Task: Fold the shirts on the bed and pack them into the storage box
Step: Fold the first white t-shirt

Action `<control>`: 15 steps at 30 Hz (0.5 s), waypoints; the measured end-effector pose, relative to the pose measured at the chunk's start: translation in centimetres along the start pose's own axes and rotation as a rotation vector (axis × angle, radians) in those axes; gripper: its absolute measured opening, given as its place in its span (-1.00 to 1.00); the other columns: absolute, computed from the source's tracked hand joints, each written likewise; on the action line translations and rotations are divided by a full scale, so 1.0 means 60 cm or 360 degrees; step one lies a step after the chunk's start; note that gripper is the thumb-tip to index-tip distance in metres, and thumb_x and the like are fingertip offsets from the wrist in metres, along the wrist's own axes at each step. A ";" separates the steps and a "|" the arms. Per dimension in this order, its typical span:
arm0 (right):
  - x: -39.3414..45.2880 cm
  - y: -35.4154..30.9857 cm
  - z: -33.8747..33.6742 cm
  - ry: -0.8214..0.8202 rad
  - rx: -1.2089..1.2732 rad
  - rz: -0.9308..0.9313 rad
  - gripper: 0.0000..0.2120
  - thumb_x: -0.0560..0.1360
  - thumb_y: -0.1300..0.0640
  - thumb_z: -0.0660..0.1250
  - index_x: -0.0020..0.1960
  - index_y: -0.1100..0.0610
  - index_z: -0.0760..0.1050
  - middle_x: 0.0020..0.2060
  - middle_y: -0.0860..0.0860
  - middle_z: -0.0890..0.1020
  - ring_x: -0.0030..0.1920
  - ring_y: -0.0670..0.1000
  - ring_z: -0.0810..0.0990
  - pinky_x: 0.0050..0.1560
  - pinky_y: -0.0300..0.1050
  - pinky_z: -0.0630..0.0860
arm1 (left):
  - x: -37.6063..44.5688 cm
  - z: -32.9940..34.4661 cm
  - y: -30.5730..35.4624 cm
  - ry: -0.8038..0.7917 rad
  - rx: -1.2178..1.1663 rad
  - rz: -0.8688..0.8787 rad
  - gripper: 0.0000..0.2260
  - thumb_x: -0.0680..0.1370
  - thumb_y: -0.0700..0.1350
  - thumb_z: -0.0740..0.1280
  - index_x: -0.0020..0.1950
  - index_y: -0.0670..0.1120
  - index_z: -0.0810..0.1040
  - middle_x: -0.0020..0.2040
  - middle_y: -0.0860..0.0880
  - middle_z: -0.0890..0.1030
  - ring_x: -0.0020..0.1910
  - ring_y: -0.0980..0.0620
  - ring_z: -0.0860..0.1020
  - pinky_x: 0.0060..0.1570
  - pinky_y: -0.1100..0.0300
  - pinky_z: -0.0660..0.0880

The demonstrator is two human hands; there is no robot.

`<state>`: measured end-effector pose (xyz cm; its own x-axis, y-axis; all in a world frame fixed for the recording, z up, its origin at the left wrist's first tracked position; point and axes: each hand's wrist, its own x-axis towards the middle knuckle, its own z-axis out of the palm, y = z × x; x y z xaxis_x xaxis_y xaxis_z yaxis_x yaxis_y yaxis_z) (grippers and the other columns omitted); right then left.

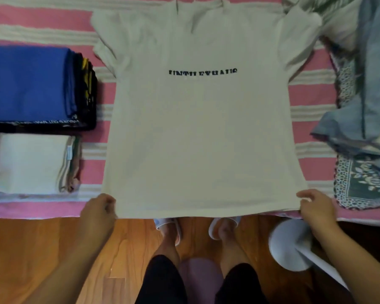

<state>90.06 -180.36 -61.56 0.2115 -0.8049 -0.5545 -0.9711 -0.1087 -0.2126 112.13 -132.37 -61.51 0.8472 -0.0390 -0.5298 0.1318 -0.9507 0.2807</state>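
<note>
From the head view, you had the beige T-shirt (198,128) spread flat, print up, on the striped bed (42,20), its hem at the near edge. Your left hand (99,212) pinched the left hem corner and your right hand (316,208) pinched the right one. It looked light, soft and limp, likely to sag and wrinkle wherever unsupported, so corners and side seams were the places to hold. Folded shirts (29,84) lay to the left, unfolded clothes (360,84) to the right.
</note>
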 end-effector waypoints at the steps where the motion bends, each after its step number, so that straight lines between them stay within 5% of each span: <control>1: 0.000 -0.004 0.008 -0.0083 -0.0104 0.0066 -0.69 0.51 0.42 0.20 0.14 0.16 0.56 0.12 0.21 0.61 -0.07 0.20 0.55 -0.05 -0.03 0.45 | 0.010 0.010 -0.005 -0.0165 0.0136 -0.0019 -0.85 0.58 -0.32 0.30 0.11 -0.18 0.59 -0.05 -0.18 0.63 -0.05 -0.20 0.59 -0.07 0.02 0.47; 4: 0.034 -0.021 0.013 -0.0222 -0.0237 0.0319 -0.64 0.56 0.22 0.22 0.34 0.10 0.48 0.32 0.16 0.51 0.29 0.21 0.46 0.21 -0.02 0.38 | 0.053 0.010 0.017 -0.0769 0.0671 -0.0127 -0.74 0.59 -0.25 0.21 0.26 -0.03 0.42 0.00 -0.11 0.55 -0.15 -0.08 0.58 -0.22 0.08 0.56; 6: 0.073 -0.061 -0.007 -0.0254 -0.0425 0.0284 -0.65 0.60 0.13 0.17 0.35 0.13 0.48 0.35 0.13 0.51 0.35 0.19 0.46 0.30 -0.02 0.35 | 0.093 -0.016 0.072 -0.0951 0.0927 -0.0178 -0.76 0.62 -0.19 0.18 0.28 -0.05 0.43 0.09 -0.11 0.56 -0.15 -0.07 0.63 -0.23 0.10 0.65; 9: 0.118 -0.188 -0.068 -0.0218 -0.0296 0.0157 -0.68 0.62 0.18 0.16 0.29 0.21 0.54 0.28 0.16 0.58 0.25 0.15 0.57 0.17 -0.10 0.51 | 0.168 -0.064 0.199 -0.0717 0.0994 0.0128 -0.80 0.64 -0.06 0.15 0.19 -0.03 0.50 0.13 -0.09 0.61 -0.01 -0.09 0.62 -0.05 0.09 0.55; 15: 0.324 -0.412 -0.124 -0.0050 0.0735 0.0081 -0.67 0.57 0.22 0.27 0.31 0.22 0.54 0.27 0.24 0.58 0.24 0.25 0.57 0.20 -0.02 0.48 | 0.308 -0.036 0.529 -0.0368 0.0342 0.0702 -0.74 0.65 0.04 0.21 0.31 0.10 0.52 0.21 0.04 0.64 0.16 -0.03 0.58 0.15 0.10 0.49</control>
<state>117.38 -197.67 -61.10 0.1748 -0.7836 -0.5961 -0.8307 0.2076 -0.5166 133.10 -162.57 -60.67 0.6598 -0.4924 -0.5676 -0.3395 -0.8692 0.3594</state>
